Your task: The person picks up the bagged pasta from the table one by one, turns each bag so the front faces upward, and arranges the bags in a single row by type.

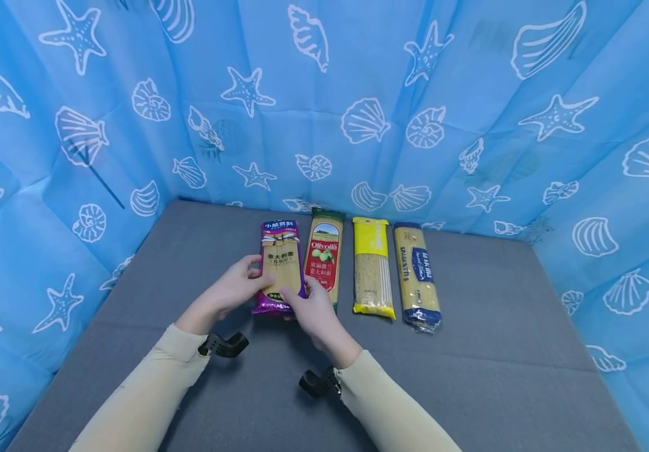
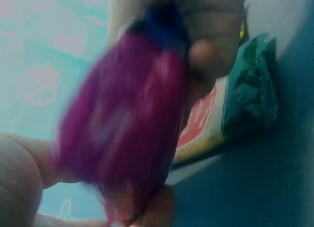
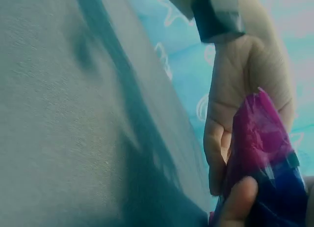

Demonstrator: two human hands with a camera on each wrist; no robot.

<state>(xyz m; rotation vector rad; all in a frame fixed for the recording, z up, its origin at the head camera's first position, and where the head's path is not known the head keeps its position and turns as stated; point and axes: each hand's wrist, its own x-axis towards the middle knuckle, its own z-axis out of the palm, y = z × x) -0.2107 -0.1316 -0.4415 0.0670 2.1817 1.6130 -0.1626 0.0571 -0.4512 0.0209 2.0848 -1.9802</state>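
Note:
A purple-edged pasta packet is raised a little off the grey table, tilted, its printed face toward me. My left hand grips its left side, thumb across the front. From the lower right, my right hand also holds it, thumb on the front near the bottom edge. The packet's shiny purple end is blurred in the left wrist view. In the right wrist view the left palm faces the packet. Just beyond the right hand lies a red-labelled spaghetti packet, partly covered by it.
To the right lie a yellow-ended noodle packet and a blue-ended spaghetti packet, side by side. The grey table runs back to a blue curtain with white shells. Each wrist carries a black camera mount.

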